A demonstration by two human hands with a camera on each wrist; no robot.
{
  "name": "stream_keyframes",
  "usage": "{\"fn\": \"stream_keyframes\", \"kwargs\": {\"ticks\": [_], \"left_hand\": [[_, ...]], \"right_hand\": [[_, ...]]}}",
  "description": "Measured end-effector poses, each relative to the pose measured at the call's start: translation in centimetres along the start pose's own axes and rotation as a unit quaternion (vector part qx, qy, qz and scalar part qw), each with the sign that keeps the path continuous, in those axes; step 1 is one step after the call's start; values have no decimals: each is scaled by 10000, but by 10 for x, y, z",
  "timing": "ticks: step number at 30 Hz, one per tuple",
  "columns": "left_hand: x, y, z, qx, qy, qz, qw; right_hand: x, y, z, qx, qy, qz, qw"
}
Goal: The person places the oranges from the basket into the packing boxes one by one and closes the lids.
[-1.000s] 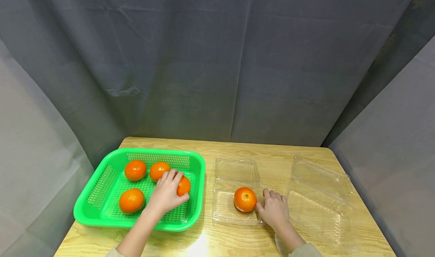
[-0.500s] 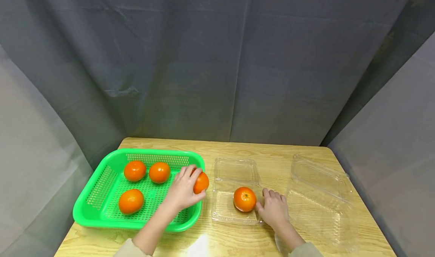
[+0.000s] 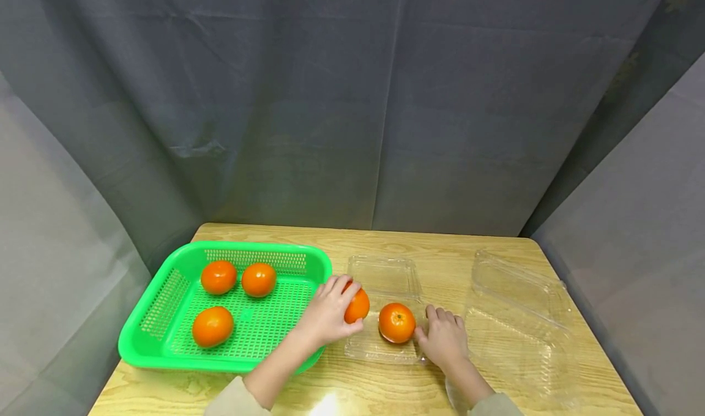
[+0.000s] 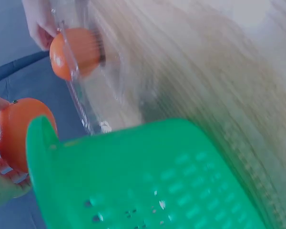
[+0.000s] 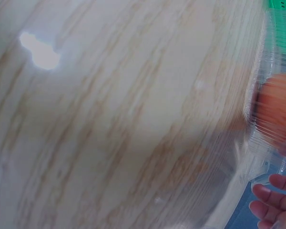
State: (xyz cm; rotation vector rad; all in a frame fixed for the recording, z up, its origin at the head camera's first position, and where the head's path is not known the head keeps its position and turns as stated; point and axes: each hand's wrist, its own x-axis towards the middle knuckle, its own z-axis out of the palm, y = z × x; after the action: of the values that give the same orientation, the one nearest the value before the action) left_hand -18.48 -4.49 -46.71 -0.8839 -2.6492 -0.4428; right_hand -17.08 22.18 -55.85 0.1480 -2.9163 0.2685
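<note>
Left hand (image 3: 329, 311) holds an orange, its held orange (image 3: 358, 306) gripped between thumb and fingers at the left side of an open clear container (image 3: 361, 346). Key relation: the held orange lies just left of a second orange (image 3: 396, 322), which rests inside the container; in the head view a narrow gap separates the two. Left hand is the nearer one to the held fruit. Fruit roughly round, no long axis to speak of.

Right hand (image 3: 445, 339) is at the container's right edge, fingers loosely spread, gripping no fruit. Contact of its thumb with the plastic or second orange: cannot tell.

Green basket (image 3: 264, 327) stands to the left on the tabletop (image 3: 385, 391), three oranges in it; a larger clear container (image 3: 523, 324) lies far right, outline faint.

Hidden: much of the held orange behind the fingers; its height above the container. Left wrist view cuts off the left hand; right wrist view cuts off the right, with the fruit blurred behind plastic.
</note>
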Motion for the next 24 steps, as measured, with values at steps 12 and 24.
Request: {"fn": "stream_keyframes", "kwargs": {"ticks": [12, 24], "left_hand": [[-1, 15, 25, 194, -462, 383, 9980], [-6, 26, 42, 259, -931, 401, 9945]], "right_hand": [[1, 0, -1, 30, -20, 3, 10000], [1, 0, 0, 38, -162, 78, 9998]]}}
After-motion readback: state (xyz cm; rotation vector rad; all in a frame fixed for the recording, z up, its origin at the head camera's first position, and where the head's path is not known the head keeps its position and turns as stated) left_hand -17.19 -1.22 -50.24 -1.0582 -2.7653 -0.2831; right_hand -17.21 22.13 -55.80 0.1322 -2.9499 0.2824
